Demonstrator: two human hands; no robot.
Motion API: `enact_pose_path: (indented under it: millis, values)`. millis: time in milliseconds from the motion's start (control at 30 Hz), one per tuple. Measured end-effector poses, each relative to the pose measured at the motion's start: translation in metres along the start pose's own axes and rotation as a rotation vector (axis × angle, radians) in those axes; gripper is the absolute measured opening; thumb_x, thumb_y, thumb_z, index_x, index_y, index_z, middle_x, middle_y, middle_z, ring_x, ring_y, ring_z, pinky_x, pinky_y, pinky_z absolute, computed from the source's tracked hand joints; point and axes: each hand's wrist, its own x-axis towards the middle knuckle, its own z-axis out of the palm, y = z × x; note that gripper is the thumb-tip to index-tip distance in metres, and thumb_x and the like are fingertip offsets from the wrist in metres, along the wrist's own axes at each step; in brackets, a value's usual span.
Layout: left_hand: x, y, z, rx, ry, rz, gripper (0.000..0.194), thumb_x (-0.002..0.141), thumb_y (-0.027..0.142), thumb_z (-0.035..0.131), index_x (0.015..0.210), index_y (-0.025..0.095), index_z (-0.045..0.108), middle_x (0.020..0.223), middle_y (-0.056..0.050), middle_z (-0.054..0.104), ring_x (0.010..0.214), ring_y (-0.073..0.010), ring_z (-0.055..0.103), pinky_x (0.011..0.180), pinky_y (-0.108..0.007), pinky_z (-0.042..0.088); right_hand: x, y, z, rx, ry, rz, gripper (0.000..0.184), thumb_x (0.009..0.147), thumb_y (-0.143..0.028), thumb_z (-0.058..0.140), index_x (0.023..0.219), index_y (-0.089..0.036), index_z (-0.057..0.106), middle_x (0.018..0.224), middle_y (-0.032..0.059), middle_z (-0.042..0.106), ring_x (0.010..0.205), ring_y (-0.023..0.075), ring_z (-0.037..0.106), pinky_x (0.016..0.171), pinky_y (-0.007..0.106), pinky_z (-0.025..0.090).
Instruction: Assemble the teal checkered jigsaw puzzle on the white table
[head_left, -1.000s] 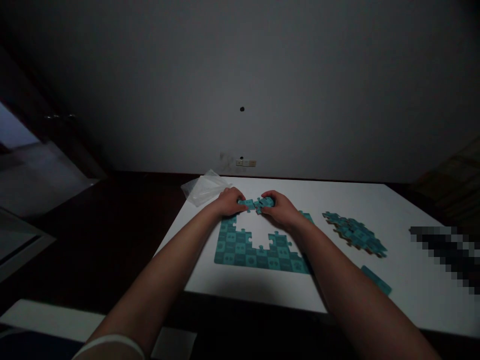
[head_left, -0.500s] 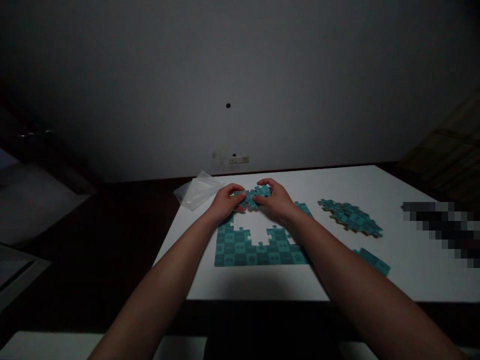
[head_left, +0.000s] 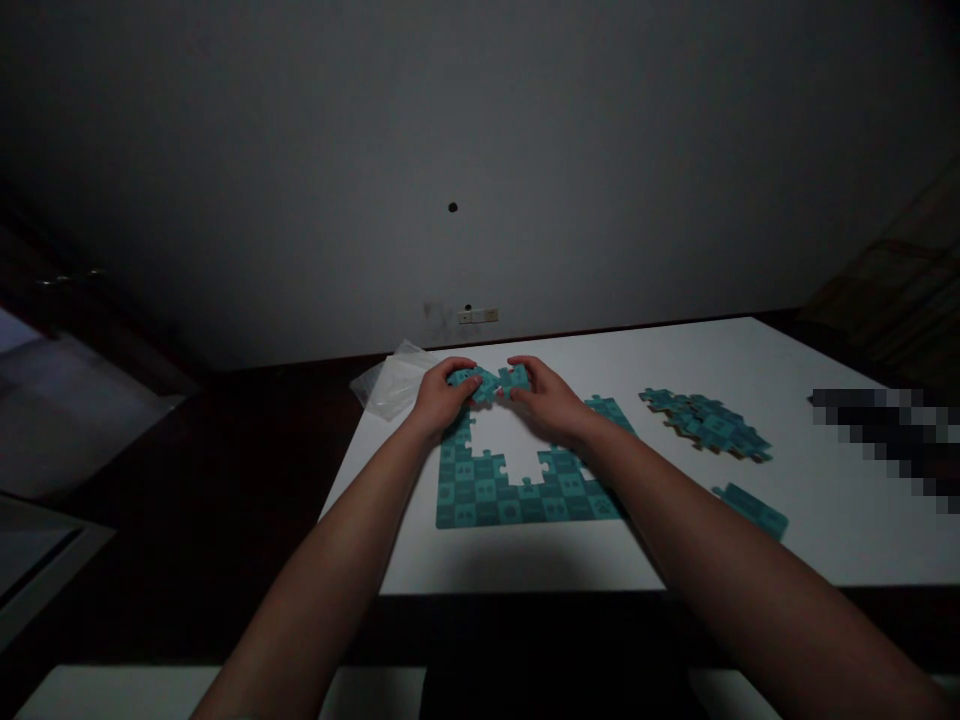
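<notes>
A half-built teal jigsaw puzzle (head_left: 517,495) lies on the white table (head_left: 750,560), with a bare gap in its middle. My left hand (head_left: 442,398) and my right hand (head_left: 546,402) meet at the puzzle's far edge. Both pinch a short strip of joined teal pieces (head_left: 489,381) held between them, just above the table. Fingers of both hands are curled round the strip's ends.
A heap of loose teal pieces (head_left: 705,425) lies to the right, and a small joined strip (head_left: 751,508) lies nearer the front edge. A clear plastic bag (head_left: 390,382) rests at the far left corner. A blurred dark patch (head_left: 885,425) sits at far right. The room is dim.
Both hands and the strip between them have shifted slightly left and toward the far edge. The camera view has also drifted a little.
</notes>
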Motion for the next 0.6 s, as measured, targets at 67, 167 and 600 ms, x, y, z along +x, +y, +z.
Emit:
enact_pose_path:
  millis: [67, 167, 600]
  values:
    - [0.0012, -0.0005, -0.0009, -0.014, 0.036, -0.004, 0.043, 0.081, 0.04, 0.101, 0.113, 0.02, 0.08, 0.095, -0.004, 0.08, 0.077, -0.02, 0.076, 0.066, -0.033, 0.069, -0.0002, -0.0031, -0.0003, 0.032, 0.031, 0.035, 0.052, 0.092, -0.014, 0.076, 0.141, -0.026, 0.066, 0.129, 0.005, 0.08, 0.108, 0.0203, 0.081, 0.105, 0.035, 0.065]
    - [0.0027, -0.0008, -0.0021, -0.051, 0.08, -0.005, 0.048, 0.08, 0.041, 0.104, 0.114, 0.02, 0.078, 0.097, -0.004, 0.079, 0.077, -0.0194, 0.076, 0.066, -0.034, 0.071, -0.0003, -0.0082, -0.0021, 0.07, 0.063, 0.07, 0.057, 0.088, -0.014, 0.08, 0.141, -0.028, 0.065, 0.129, 0.006, 0.081, 0.103, 0.0219, 0.085, 0.097, 0.036, 0.068]
    - [0.0064, -0.0014, -0.0038, -0.067, 0.173, 0.0, 0.042, 0.085, 0.035, 0.102, 0.116, 0.02, 0.078, 0.103, -0.005, 0.079, 0.077, -0.0173, 0.076, 0.068, -0.033, 0.073, 0.0021, -0.0022, -0.0023, -0.08, 0.049, 0.049, 0.042, 0.084, -0.016, 0.084, 0.125, -0.024, 0.079, 0.108, 0.0035, 0.085, 0.086, 0.0205, 0.081, 0.084, 0.034, 0.067]
